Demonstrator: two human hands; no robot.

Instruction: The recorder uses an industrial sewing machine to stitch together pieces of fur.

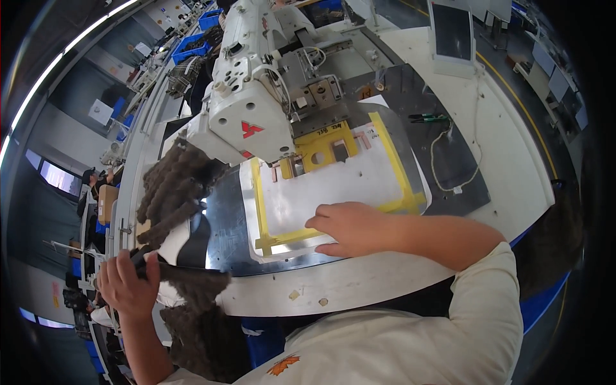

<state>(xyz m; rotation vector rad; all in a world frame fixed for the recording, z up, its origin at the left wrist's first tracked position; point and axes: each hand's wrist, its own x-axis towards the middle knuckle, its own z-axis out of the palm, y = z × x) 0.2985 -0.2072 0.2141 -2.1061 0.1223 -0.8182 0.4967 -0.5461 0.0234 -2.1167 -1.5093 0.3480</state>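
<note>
Left hand [130, 287]: lower left, clamped on brown furry fabric [196, 277]
Right hand [343, 229]: centre, loosely parted, possibly touching white yellow-taped rectangular sheet [301, 208]

Lighting: bright at centre, dim toward the rim. Source: one tube light [96, 24], upper left, burnt white. Window [61, 179], left: pale glow. Glare: bluish sheen on metal plate [224, 224]. Shadow: folds of brown fur [168, 183], dark. Distortion: fisheye; table [359, 285] edge bowed, corners black. Focus: centre fairly crisp; far-left background soft, possibly blurred.
</note>
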